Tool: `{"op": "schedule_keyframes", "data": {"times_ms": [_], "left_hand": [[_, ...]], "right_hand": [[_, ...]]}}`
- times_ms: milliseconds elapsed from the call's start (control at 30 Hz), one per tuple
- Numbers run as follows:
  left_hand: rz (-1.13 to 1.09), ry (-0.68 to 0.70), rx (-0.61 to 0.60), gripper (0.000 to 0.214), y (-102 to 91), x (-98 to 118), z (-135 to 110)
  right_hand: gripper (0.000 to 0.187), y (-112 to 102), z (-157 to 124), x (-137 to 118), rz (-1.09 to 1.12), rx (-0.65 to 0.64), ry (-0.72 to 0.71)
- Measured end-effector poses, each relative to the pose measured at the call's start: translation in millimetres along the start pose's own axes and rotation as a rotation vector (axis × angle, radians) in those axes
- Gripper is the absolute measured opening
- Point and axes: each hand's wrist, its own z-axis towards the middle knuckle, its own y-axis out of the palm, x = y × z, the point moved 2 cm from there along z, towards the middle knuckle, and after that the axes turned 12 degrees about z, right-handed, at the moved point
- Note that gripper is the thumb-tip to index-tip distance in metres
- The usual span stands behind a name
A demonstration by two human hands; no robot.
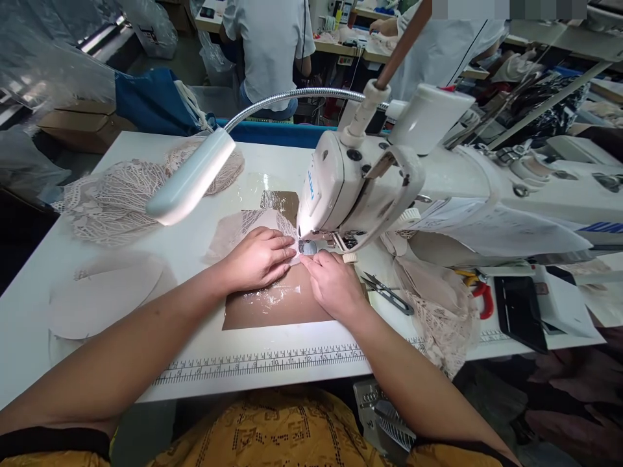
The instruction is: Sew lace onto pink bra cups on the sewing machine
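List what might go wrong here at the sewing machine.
Fingertips of the left hand and right hand sit close under the sewing machine head; a slip might injure one.
The snips lie beside the right hand, which might brush them.
The sheer fabric under the left hand could pucker.

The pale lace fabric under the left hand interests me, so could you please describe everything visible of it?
The pale lace fabric looks thin and partly see-through, plain on its left side and openwork-patterned towards the top. It lies spread on the white table, its right end close to the sewing machine's needle area. The left hand rests on it, hiding part; whether the right hand touches its edge is unclear.
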Motion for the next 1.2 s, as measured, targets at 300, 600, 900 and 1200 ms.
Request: {"op": "schedule_keyframes", "data": {"times_ms": [300, 600, 900, 1200], "left_hand": [[0.104, -0.135, 0.021, 0.032, 1.9, -8.9, 3.3], [0.171, -0.330, 0.039, 0.032, 4.2, -24.7, -1.6], [0.249, -0.575, -0.160, 0.042, -2.4, -38.9, -9.4], [0.090, -0.529, -0.424, 0.059, -51.2, -37.3, -14.4]], "right_hand": [[0.038, -5.8, -0.7, 0.3, 0.077, 0.020, -0.025], [0.034, -8.1, 0.1, -0.6, 0.146, 0.033, -0.022], [0.032, -7.2, 0.6, 2.2, 0.203, 0.035, -0.019], [0.035, -3.8, -0.7, 5.3, 0.245, 0.066, -0.032]]}}
